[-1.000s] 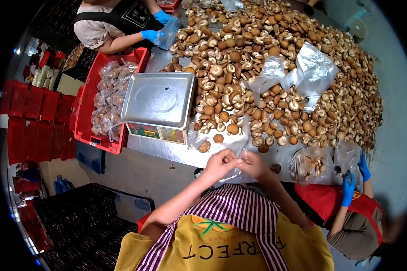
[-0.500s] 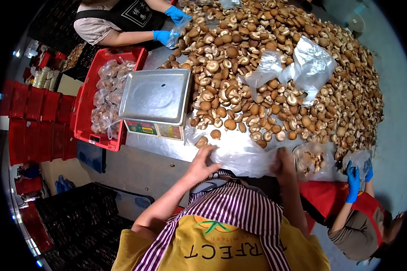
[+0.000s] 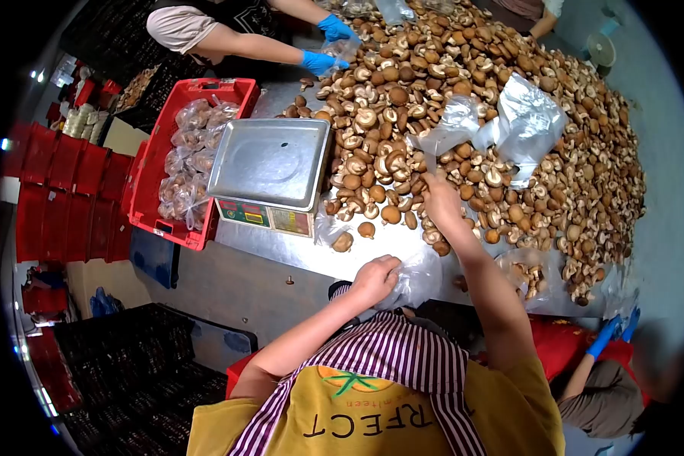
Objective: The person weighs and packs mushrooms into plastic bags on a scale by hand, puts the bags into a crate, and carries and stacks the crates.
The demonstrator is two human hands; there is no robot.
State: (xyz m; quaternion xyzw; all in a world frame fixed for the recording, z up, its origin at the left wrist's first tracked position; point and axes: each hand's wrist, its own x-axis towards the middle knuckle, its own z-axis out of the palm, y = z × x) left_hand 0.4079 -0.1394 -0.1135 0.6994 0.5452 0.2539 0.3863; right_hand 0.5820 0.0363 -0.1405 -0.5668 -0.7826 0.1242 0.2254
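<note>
My left hand (image 3: 376, 280) is closed on the gathered edge of a clear plastic bag (image 3: 419, 277) at the near edge of the metal table. The bag hangs loosely to the right of my fingers. My right hand (image 3: 442, 204) reaches forward into the near side of a large heap of shiitake mushrooms (image 3: 501, 205). Its fingertips are among the mushrooms and partly hidden, so whether they grip one cannot be made out. A few loose mushrooms (image 3: 366, 229) lie between the heap and my left hand.
A weighing scale (image 3: 270, 163) stands left of the heap, beside a red crate (image 3: 153, 156) of bagged mushrooms. Clear bags (image 3: 530, 125) lie on the heap. An open bag of mushrooms (image 3: 528, 273) sits at right. Blue-gloved co-workers' hands (image 3: 323, 61) work across the table and at lower right.
My right hand has let go of the bag and moved forward into the mushrooms. My left hand has shifted right and closed on the bag. The co-worker at right has moved downward.
</note>
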